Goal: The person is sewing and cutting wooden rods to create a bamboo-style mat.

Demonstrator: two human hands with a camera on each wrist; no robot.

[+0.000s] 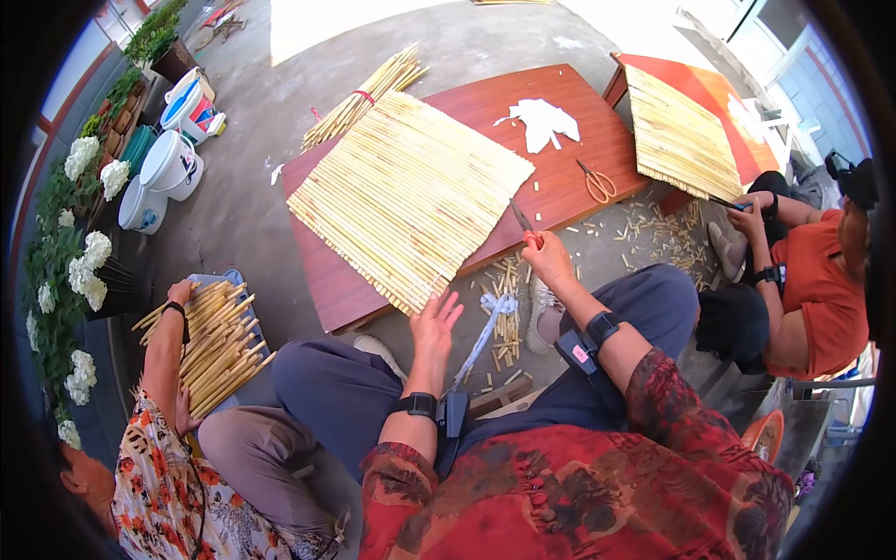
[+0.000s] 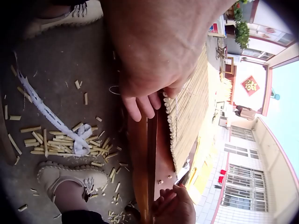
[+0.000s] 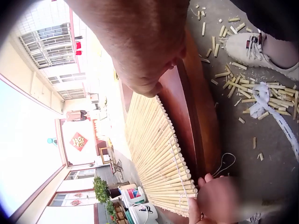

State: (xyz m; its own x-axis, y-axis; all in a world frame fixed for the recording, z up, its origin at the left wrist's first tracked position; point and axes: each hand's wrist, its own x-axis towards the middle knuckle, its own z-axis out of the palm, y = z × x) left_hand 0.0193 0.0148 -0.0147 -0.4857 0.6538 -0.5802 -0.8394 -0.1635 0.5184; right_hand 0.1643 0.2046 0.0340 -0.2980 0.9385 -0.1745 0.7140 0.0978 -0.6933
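A mat of pale reed stalks (image 1: 411, 196), tied with thread near its edge, lies on a reddish-brown table (image 1: 327, 289). My left hand (image 1: 434, 327) is at the mat's near corner, thumb right by the stalk ends and fingers stretched out beyond the edge. In the right wrist view a thin thread loop (image 3: 227, 161) hangs beside that left hand (image 3: 215, 200). My right hand (image 1: 551, 259) grips red-handled scissors (image 1: 523, 220), with the blades along the mat's right corner. The left wrist view shows the right hand (image 2: 175, 205) low at the table edge.
On the table lie orange-handled scissors (image 1: 595, 181) and a white cloth or paper piece (image 1: 544, 123). A reed bundle (image 1: 373, 93) stands behind the mat. Cut stalk pieces (image 1: 653, 233) litter the floor. One person (image 1: 812, 289) works right; another handles stalks (image 1: 219, 341) left.
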